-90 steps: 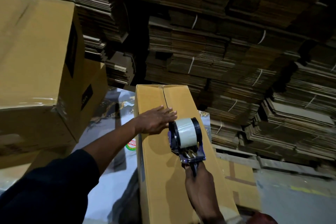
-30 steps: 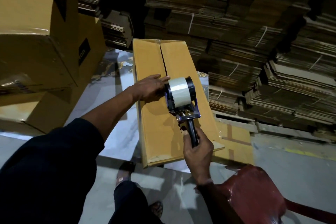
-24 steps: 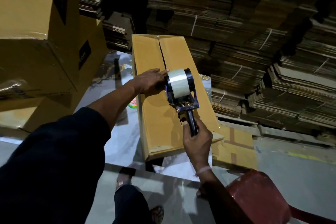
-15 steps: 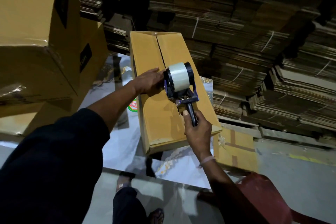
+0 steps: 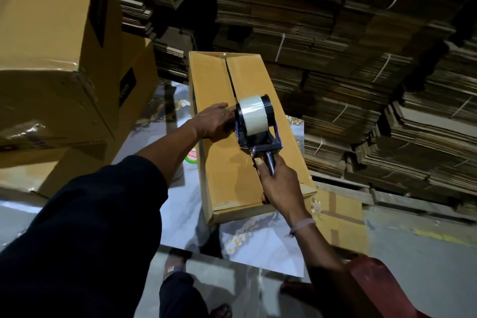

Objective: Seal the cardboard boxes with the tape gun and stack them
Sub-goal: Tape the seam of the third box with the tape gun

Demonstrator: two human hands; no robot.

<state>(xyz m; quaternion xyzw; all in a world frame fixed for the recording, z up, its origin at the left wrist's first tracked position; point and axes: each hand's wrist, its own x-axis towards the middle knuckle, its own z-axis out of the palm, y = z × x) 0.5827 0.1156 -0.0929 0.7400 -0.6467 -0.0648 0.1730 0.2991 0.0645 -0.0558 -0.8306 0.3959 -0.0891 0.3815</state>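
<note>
Looking down from the head camera: your right hand (image 5: 280,183) grips the dark handle of the tape gun (image 5: 258,126), fingers curled round it, with the clear tape roll (image 5: 253,115) standing over the centre seam of the long cardboard box (image 5: 224,173). Your left hand (image 5: 215,122) lies flat on the box's left flap, fingers straight, just beside the roll; whether it touches the roll cannot be told. The seam beyond the gun shows as an open dark gap between the flaps. The box rests on a glossy marbled sheet (image 5: 180,204). At left stand stacked sealed boxes (image 5: 51,59), one upon another. Behind rise strapped bundles of flattened cardboard (image 5: 361,59). A reddish chair (image 5: 382,289) sits at lower right.
</note>
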